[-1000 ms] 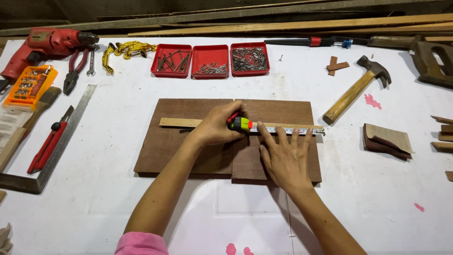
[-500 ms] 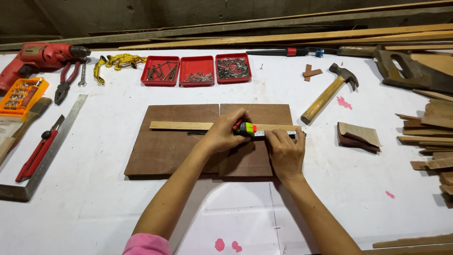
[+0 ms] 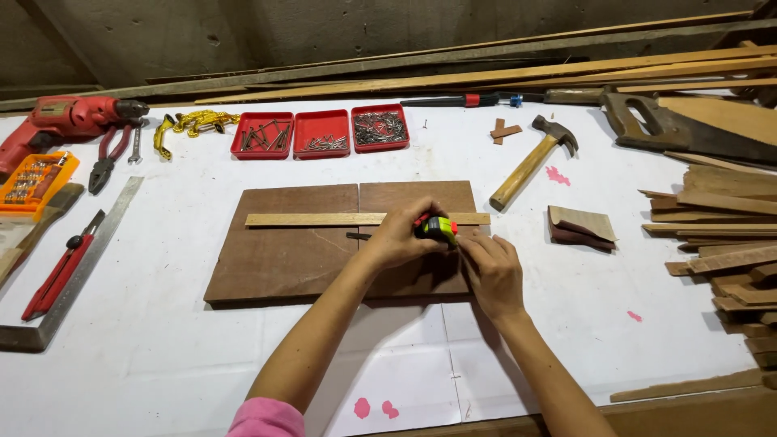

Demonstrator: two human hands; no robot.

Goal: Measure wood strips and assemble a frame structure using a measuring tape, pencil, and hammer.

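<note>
Two brown wooden boards (image 3: 291,251) lay side by side in the middle of the white-covered table (image 3: 162,356), their seam running front to back. A thin pale wooden strip (image 3: 324,219) lay across both, near their far edge and parallel to it. Bare table showed in front of the boards and to their left, as far as the steel square (image 3: 81,259) and the red-handled tool (image 3: 57,275) beside it. To the right the open room was narrower: a folded sanding pad (image 3: 579,225) sat just beside the boards, a claw hammer (image 3: 534,162) lay tilted near their far right corner, and a heap of wood offcuts (image 3: 728,251) crowded the table's right edge. Three red trays (image 3: 324,133) of nails and screws stood behind the boards, well apart from them.

The left hand (image 3: 401,239) was curled closed around a yellow-green tape measure (image 3: 437,229), holding it on the right board just below the strip. The right hand (image 3: 494,271) lay on the same board, touching the tape measure's right side with its fingers (image 3: 473,247) drawn narrowly together; whether they pinched the tape's end could not be told.
</note>
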